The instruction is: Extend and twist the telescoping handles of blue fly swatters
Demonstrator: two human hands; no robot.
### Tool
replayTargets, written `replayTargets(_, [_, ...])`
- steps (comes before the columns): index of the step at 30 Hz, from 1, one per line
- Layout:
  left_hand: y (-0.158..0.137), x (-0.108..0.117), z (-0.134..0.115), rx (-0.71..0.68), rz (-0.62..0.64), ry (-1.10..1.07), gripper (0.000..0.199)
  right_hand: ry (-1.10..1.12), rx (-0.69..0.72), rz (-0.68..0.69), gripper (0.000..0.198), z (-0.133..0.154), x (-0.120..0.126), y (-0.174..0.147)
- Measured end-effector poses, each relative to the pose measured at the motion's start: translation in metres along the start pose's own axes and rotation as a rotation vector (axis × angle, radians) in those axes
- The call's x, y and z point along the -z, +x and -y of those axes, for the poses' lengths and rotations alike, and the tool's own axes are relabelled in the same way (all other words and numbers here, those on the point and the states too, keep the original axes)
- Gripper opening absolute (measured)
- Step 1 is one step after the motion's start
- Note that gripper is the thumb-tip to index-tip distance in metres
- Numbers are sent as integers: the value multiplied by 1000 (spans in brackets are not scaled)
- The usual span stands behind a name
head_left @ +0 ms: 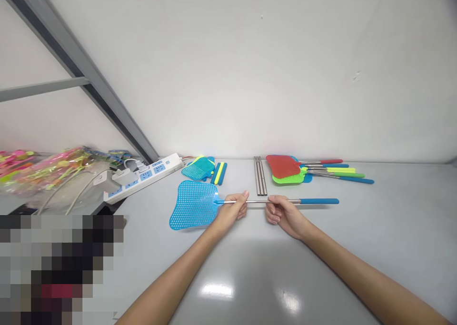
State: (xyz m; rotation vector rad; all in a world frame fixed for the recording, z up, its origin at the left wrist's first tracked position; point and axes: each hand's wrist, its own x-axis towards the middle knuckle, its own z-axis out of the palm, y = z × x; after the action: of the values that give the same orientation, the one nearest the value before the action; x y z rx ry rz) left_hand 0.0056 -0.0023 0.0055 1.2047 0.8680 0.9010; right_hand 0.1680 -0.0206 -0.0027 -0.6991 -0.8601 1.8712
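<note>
A blue fly swatter [195, 205] lies crosswise in front of me, its perforated head to the left and its blue grip to the right. Closed around the metal rod near the head is my left hand [233, 211]. My right hand [284, 213] pinches the same rod farther right, short of the blue grip. Behind my hands lie several bare metal tubes [260, 176], side by side. Loose teal and yellow swatter heads [198, 168] rest at the back left, with blue and yellow handle grips [219, 173] beside them.
At the back right is a pile of whole fly swatters [283, 166] in red, green, yellow and blue. A white power strip [146, 176] with plugs and cables stands at the left. Plastic bags of colourful parts [60, 170] lie beyond it. A white wall [257, 77] borders the grey table [400, 220].
</note>
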Motion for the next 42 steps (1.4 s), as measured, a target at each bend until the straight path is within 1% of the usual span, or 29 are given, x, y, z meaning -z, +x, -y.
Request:
replayTargets(3, [1, 1, 1, -13, 23, 2, 44, -5, -3, -8, 33, 1, 0, 0])
replayTargets(11, [-1, -1, 4, -57, 26, 16, 42, -22, -8, -3, 33, 3, 0, -3])
replayTargets(17, [-2, -1, 3, -66, 35, 53, 42, -45, -14, -17, 32, 4, -1, -4])
replayTargets(22, [-1, -2, 2, -72, 62, 39, 41, -38, -18, -16, 32, 5, -1, -3])
replayTargets(37, [-3, -5, -1, -71, 45, 120, 42, -68, 6, -15, 33, 5, -1, -5])
replayTargets(39, [-5, -6, -3, -84, 46, 152, 41, -78, -2, 4, 33, 6, -2, -5])
replayTargets(42, [-8, -8, -7, -104, 55, 276, 40, -119, -18, 41, 33, 6, -3, -6])
